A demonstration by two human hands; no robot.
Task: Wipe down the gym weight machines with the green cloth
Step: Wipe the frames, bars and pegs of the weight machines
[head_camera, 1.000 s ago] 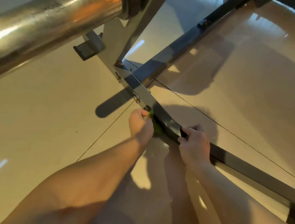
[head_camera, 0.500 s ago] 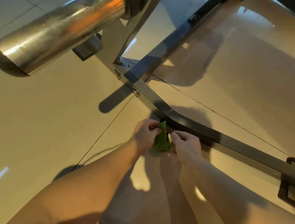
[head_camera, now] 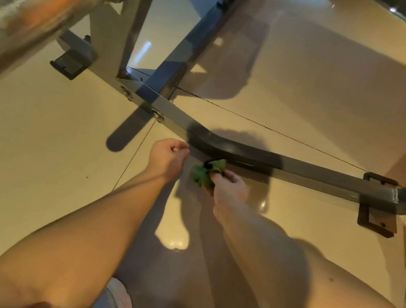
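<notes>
A grey steel base bar (head_camera: 309,171) of the weight machine runs low across the floor, bent near its middle. The crumpled green cloth (head_camera: 205,171) sits just in front of that bend, bunched in my right hand (head_camera: 228,186), whose fingers close around it. My left hand (head_camera: 169,157) is a loose fist beside the cloth, apart from it and holding nothing. Neither hand touches the bar.
A thick chrome weight sleeve (head_camera: 33,4) juts out at upper left, close to my head. Upright frame posts (head_camera: 139,16) and a diagonal strut (head_camera: 200,35) rise from the bar. Rubber feet (head_camera: 376,221) sit on the glossy tiled floor. My shoes (head_camera: 112,305) show at the bottom.
Both hands came off the bar and drew back toward me. The cloth passed from my left hand to my right; my left hand let go and curled shut.
</notes>
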